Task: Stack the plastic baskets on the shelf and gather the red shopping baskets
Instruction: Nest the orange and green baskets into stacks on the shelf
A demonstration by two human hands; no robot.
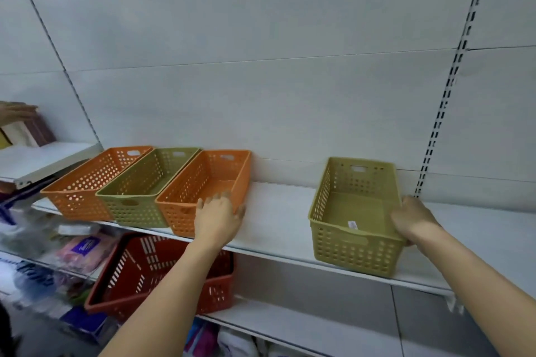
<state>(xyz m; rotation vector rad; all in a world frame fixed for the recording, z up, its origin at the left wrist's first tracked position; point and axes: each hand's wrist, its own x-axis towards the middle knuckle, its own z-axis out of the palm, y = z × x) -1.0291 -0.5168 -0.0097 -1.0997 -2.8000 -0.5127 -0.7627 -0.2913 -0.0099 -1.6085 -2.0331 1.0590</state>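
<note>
Four perforated plastic baskets sit on the white shelf [278, 220]. Three stand side by side at left: orange basket [95, 180], green basket [145, 185], second orange basket [203, 182]. The left hand [217, 216] lies spread on that last basket's near right corner, grip loose. The right hand [412, 219] closes on the lone olive basket [353, 214], well apart. A red shopping basket [150, 272] sits tilted on the shelf below.

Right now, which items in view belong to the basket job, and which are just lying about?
Job: three perforated plastic baskets side by side, orange, green, orange; separate green plastic basket; red shopping basket; white shelf.
Lying about: packaged goods; books.
</note>
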